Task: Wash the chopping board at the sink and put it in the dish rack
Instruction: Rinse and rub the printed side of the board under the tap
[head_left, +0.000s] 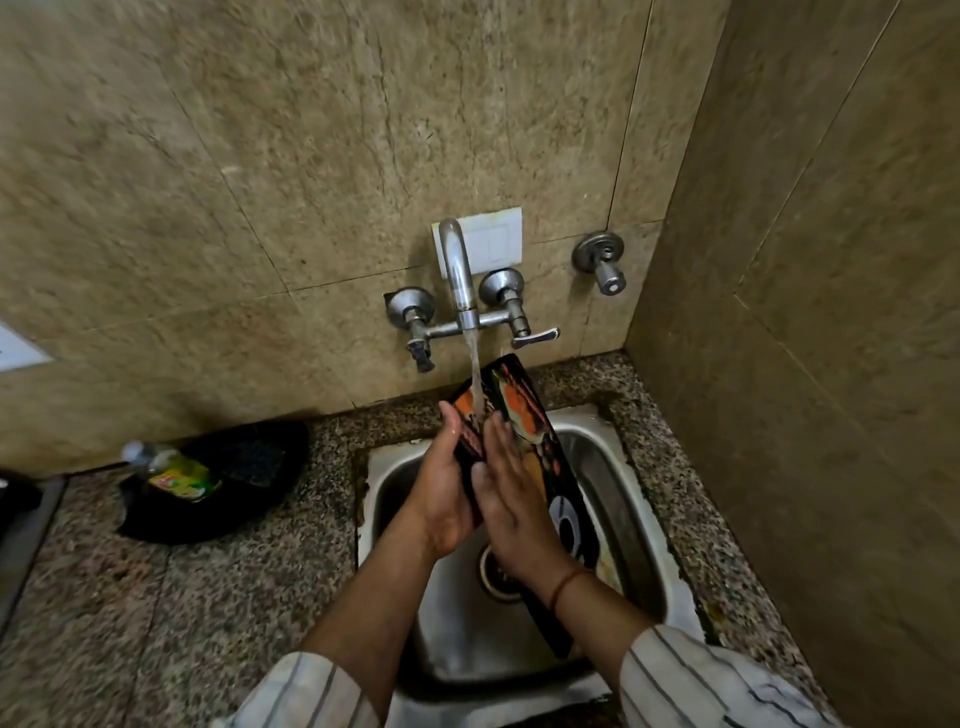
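Observation:
A black chopping board (524, 410) with an orange and white printed picture stands tilted in the steel sink (597, 436), its top edge leaning toward the wall. Water runs from the tap (460, 275) onto its upper part. My left hand (447, 488) grips the board's left edge from behind. My right hand (511, 499) lies flat on the printed face, fingers together and pointing up. The board's lower end is partly hidden behind my right forearm.
A green dish-soap bottle (176, 475) lies in a black dish rack (249, 462) on the speckled granite counter (156, 623) to the left of the sink. A second wall tap (602, 262) is at the right. A tiled side wall closes in the right.

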